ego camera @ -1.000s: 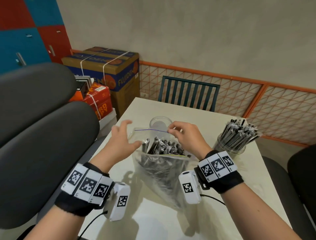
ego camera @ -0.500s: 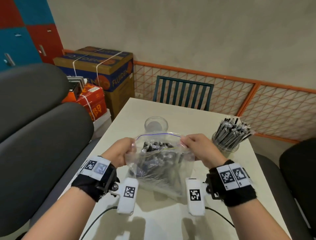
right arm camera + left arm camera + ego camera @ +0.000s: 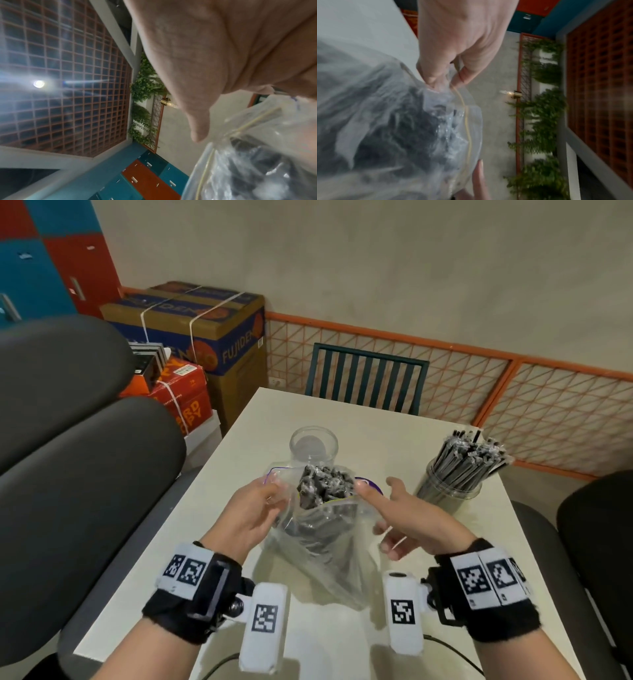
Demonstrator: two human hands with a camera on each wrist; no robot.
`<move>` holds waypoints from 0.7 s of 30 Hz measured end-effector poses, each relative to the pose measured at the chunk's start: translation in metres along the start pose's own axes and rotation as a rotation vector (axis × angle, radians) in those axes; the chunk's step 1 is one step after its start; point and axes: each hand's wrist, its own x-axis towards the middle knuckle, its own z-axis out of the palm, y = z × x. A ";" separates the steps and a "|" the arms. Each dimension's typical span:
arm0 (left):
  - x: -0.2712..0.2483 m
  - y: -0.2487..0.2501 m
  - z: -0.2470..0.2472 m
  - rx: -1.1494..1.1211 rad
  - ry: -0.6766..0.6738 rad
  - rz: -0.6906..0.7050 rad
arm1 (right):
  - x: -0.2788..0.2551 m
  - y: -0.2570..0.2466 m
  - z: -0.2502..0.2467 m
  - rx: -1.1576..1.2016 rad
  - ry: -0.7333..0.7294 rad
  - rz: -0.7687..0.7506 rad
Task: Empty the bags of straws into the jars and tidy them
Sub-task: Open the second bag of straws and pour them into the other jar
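Note:
A clear zip bag (image 3: 322, 539) of black wrapped straws (image 3: 325, 484) stands upright on the white table (image 3: 394, 419), its mouth open and the straw ends poking out. My left hand (image 3: 272, 491) pinches the left edge of the mouth; the left wrist view shows thumb and finger of the left hand (image 3: 443, 82) on the bag (image 3: 402, 128). My right hand (image 3: 380, 501) is open with fingers spread against the bag's right side, gripping nothing; its thumb (image 3: 197, 128) shows beside the bag (image 3: 257, 162). An empty glass jar (image 3: 313, 445) stands just behind the bag.
A second jar (image 3: 448, 491) packed with straws (image 3: 469, 457) stands at the table's right. A dark chair (image 3: 366, 378) is at the far end, grey padded seats at left (image 3: 85, 474) and right (image 3: 596, 525), and cardboard boxes (image 3: 205, 337) at the back left.
My right hand has let go of the bag's mouth and opened beside it. The left hand keeps its pinch. The bag now stands more upright with the straws poking out.

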 end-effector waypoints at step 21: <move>-0.001 -0.039 -0.047 -0.094 0.135 -0.327 | 0.029 0.031 0.031 0.943 -0.025 -0.110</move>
